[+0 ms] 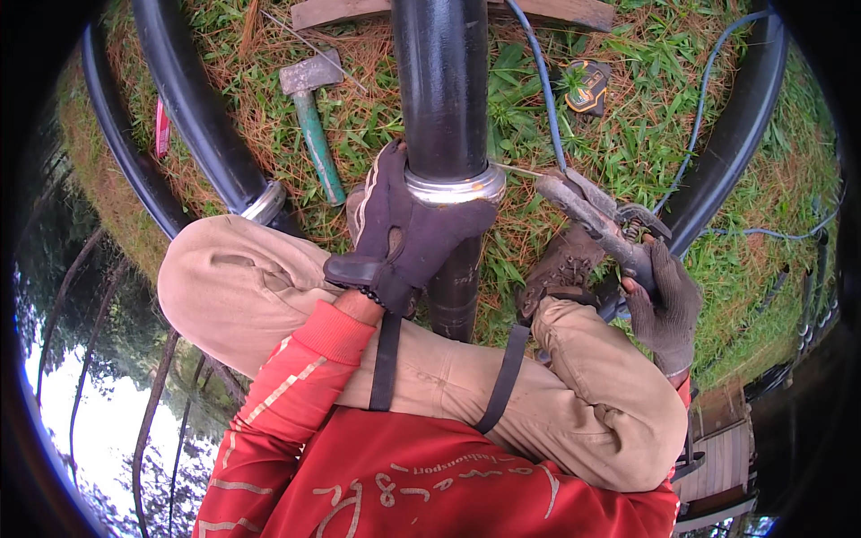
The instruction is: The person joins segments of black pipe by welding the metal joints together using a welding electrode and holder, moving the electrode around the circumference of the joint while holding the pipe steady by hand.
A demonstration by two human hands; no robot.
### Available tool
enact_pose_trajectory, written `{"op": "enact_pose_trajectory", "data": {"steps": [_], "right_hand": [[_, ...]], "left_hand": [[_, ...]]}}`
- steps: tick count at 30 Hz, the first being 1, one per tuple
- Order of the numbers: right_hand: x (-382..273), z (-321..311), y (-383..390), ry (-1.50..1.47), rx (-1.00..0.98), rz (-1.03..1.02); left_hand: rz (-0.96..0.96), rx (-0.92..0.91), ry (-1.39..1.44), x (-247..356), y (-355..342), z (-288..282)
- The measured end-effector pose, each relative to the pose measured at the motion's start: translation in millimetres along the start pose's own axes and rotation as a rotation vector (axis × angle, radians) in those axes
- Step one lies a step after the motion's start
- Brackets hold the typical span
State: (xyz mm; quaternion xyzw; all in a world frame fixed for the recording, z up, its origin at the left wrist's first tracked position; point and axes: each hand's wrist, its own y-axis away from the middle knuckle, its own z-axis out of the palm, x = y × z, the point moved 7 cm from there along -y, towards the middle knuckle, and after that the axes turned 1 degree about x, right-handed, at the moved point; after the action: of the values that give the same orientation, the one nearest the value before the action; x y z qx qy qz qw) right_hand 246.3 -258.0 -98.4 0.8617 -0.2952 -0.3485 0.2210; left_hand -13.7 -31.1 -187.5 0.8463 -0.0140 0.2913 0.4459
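A black pipe (441, 81) runs up the middle between my legs, with a shiny metal collar (456, 190) around it. My left hand (413, 229), in a dark glove, grips the pipe just below the collar, its fingers up the left side and its thumb toward the right. My right hand (668, 305), in a grey-brown glove, is closed around the handle end of a worn welding electrode holder (592, 218). From its jaws a thin rod (518, 170) points left, its tip beside the collar's right edge; whether they touch I cannot tell.
On the grass lie a hammer with a green handle (316, 143) and a yellow-and-black tape measure (587, 88). A blue cable (541, 72) runs past the holder. Other black pipes flank me left (190, 103) and right (740, 148). A curved wooden piece (336, 11) lies at the top.
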Motion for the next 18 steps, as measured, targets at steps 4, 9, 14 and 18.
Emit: {"op": "enact_pose_trajectory", "data": {"steps": [4, 9, 14, 18], "right_hand": [[10, -1, 2, -0.182, 0.188, -0.069], [11, 1, 1, -0.228, 0.064, 0.056], [11, 3, 2, -0.215, 0.080, 0.066], [13, 6, 3, -0.231, 0.044, 0.080]], "left_hand": [[0.002, 0.009, 0.006, 2, 1, 0], [0.005, 0.013, 0.006, -1, 2, -3], [0.010, 0.015, 0.005, 0, 3, -3], [0.017, 0.020, 0.004, 0, 5, -5]]}}
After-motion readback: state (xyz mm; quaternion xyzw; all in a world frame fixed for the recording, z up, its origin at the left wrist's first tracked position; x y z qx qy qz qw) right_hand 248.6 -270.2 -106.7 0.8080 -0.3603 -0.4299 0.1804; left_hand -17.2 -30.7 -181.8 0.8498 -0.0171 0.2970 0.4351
